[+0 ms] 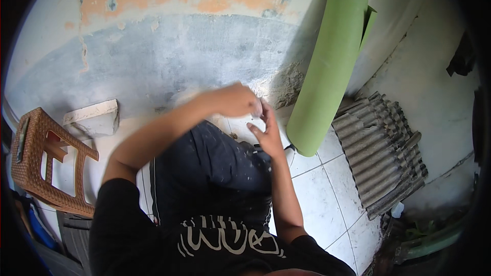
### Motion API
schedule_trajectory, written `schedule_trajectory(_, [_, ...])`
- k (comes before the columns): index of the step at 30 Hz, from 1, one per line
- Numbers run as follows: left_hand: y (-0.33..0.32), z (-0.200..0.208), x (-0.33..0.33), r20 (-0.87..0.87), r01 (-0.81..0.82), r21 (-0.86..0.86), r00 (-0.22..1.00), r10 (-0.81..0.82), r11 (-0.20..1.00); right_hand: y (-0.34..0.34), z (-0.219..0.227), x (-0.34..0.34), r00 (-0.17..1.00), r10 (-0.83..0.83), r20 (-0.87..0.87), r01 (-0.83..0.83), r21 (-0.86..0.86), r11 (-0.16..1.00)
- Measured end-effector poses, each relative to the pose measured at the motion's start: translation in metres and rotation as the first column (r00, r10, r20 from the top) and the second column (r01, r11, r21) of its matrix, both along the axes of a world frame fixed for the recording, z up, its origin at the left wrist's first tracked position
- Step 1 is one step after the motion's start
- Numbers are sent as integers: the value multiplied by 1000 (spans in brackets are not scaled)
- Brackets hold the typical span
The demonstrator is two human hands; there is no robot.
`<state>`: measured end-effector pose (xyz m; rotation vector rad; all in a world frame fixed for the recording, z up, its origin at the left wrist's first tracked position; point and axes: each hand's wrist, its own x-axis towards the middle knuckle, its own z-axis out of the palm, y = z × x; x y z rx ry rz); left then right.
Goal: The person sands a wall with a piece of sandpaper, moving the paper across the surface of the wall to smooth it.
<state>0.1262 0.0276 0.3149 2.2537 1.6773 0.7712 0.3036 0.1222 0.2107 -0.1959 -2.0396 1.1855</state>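
My left hand is closed, its knuckles up, in front of my body. Against its fingertips is a small pale patch, and I cannot make out whether it is a separate thing. Just to the right, my right hand is raised, its thumb spread apart from its curved fingers. Those fingertips meet or nearly meet the left hand's fingers. Below both hands are my dark trousers, flecked with pale spots.
A rolled green mat leans on the wall at the right. Beside it lie stacked grey corrugated sheets. At the left are a brown woven-pattern plastic stool on its side and a pale block. The floor has white tiles.
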Motion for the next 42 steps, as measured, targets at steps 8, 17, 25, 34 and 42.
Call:
schedule_trajectory(8, [43,-143,-10,-115,-47,11,992,48,999,34,-67,-17,951,100,293,-12,-288,957])
schedule_trajectory(17, [43,-237,-56,235,-329,-370,872,430,869,57,-138,-52,896,-76,437,244,-344,907])
schedule_trajectory(25, [52,-237,-83,26,-364,-575,887,461,733,116,-29,-151,800,-600,27,569,283,772])
schedule_trajectory(34, [48,-219,-86,-25,-386,-614,881,473,688,131,219,-302,711,-191,-677,677,587,443])
schedule_trajectory(42, [46,-220,-89,35,-381,-598,866,498,705,134,181,-347,703,-169,-690,699,629,341])
